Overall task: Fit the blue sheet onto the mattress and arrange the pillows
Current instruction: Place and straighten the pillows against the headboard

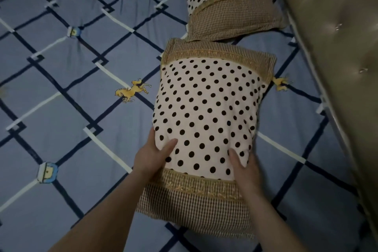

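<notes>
Sheet: blue diamond-patterned cotton sheet (86, 80) lies spread flat across the bed.
Near pillow: cream black-dotted pillow with brown checked ends (206, 112) lies near the padded beige headboard (331, 47).
Far pillow: matching dotted pillow (223, 0) touches its far end.
Hands: left hand (152, 158) and right hand (244, 166) grasp the near pillow's sides.
Risk: a hard shove could skew the far pillow or rumple the sheet.

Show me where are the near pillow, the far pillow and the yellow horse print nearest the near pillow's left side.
near pillow (206, 112): head view, middle of its dotted panel.
far pillow (235, 16): head view, its checked end band.
yellow horse print (132, 90): head view, the horse's body.
</notes>
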